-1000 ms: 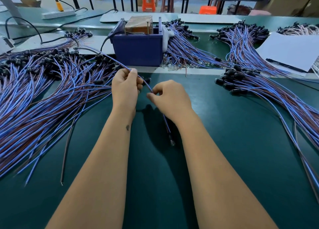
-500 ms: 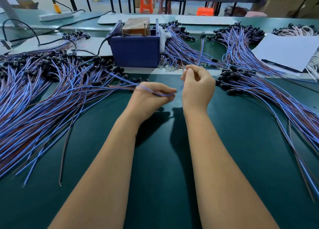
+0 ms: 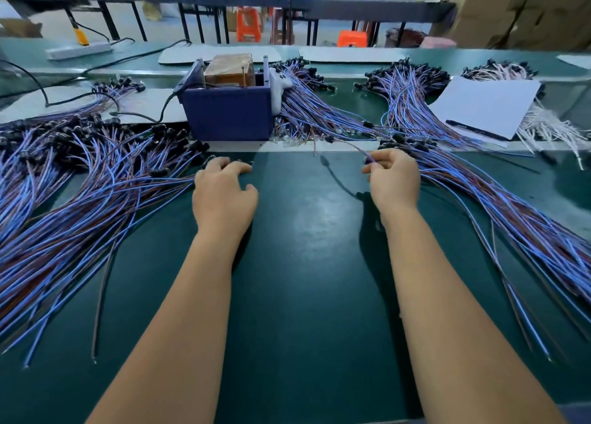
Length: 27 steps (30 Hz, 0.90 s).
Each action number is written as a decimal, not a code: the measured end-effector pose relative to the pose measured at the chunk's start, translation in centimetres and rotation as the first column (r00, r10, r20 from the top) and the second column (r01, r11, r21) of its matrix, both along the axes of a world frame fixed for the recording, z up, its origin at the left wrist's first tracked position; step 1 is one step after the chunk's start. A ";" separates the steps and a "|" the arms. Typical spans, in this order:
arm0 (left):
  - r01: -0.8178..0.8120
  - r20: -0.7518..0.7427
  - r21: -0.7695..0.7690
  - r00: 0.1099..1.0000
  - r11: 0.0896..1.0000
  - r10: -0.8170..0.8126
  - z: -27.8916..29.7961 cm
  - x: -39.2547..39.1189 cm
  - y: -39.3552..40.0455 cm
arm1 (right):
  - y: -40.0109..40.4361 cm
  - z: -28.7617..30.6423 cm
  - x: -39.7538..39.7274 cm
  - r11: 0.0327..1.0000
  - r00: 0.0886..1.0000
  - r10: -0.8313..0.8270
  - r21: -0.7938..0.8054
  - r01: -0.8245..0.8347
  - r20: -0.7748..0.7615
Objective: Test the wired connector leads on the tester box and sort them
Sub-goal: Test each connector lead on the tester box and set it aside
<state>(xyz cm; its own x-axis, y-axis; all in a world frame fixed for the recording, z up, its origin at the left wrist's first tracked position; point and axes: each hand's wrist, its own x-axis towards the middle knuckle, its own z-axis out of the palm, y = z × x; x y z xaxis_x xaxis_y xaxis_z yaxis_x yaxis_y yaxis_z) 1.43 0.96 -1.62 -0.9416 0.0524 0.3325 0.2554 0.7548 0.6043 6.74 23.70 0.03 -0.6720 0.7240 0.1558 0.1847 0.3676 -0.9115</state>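
Observation:
The blue tester box (image 3: 228, 116) stands at the back middle of the green mat (image 3: 303, 263). A big pile of blue and brown leads with black connectors (image 3: 80, 193) covers the left side. My left hand (image 3: 224, 196) lies at the pile's right edge, fingers curved over black connectors; what it grips is hidden. My right hand (image 3: 395, 180) pinches one lead (image 3: 350, 145) whose black connector points left, above the mat. This hand is at the near edge of the right-hand pile of leads (image 3: 499, 219).
More lead bundles (image 3: 323, 113) lie behind and right of the box. A white sheet with a pen (image 3: 486, 107) sits at the back right, a power strip (image 3: 78, 50) at the back left. Black cables (image 3: 48, 100) run to the box.
My hands have parted: the right one carried the lead to the right-hand pile, and the left one let go of it and moved back to the left pile.

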 end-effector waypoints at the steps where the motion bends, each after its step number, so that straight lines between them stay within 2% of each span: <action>1: -0.029 0.038 -0.045 0.999 0.999 0.031 0.0 -0.1 -0.1 | 1.2 0.2 0.5 0.999 0.999 -0.014 0.044 0.012 0.038; 4: -0.059 0.093 -0.134 0.993 0.989 0.072 0.3 0.1 0.1 | 4.3 1.0 2.1 0.981 0.982 -0.098 0.182 0.067 0.162; 7: -0.079 0.095 -0.185 0.991 0.980 0.098 0.4 0.3 0.2 | 6.1 1.5 3.3 0.937 0.933 -0.262 0.296 0.184 0.248; 10: -0.085 0.125 -0.182 0.986 0.980 0.109 0.4 0.3 0.2 | 5.9 1.7 3.8 0.872 0.850 -0.446 0.347 0.344 0.280; 12: -0.073 0.130 -0.170 0.987 0.983 0.095 0.5 0.4 0.3 | 4.3 2.0 3.2 0.861 0.840 -0.477 0.333 0.386 0.260; 15: -0.066 0.109 -0.120 0.991 0.991 0.079 0.4 0.6 0.4 | 0.2 2.0 1.3 0.906 0.915 -0.351 0.319 0.279 0.197; 18: -0.129 0.093 -0.094 0.986 0.987 0.138 0.4 0.5 -0.2 | -4.8 1.6 -1.0 0.955 0.989 -0.051 0.297 0.007 0.142; 20: -0.148 0.112 -0.112 0.981 0.983 0.160 0.4 0.1 -0.6 | -8.2 1.2 -2.1 0.964 0.971 0.233 0.116 -0.238 0.054; 22: -0.151 0.132 -0.097 0.978 0.984 0.163 0.4 -0.2 -0.7 | -10.9 0.5 -2.6 0.917 0.918 0.396 0.033 -0.397 0.033; 24: -0.157 0.129 -0.068 0.978 0.985 0.165 0.3 -0.3 -0.7 | -12.4 -0.5 -3.1 0.878 0.881 0.463 0.086 -0.471 0.100; 27: -0.168 0.131 -0.054 0.976 0.984 0.174 0.3 -0.4 -0.7 | -12.7 -1.2 -3.8 0.857 0.870 0.453 0.173 -0.485 0.193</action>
<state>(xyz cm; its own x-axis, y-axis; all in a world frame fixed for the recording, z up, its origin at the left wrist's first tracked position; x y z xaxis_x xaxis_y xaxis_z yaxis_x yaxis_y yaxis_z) 0.98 0.25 -1.28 -0.9738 -0.1022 0.2031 0.0386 0.8060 0.5906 2.95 10.99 -1.13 -0.9493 0.2783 0.1461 0.0620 0.6216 -0.7809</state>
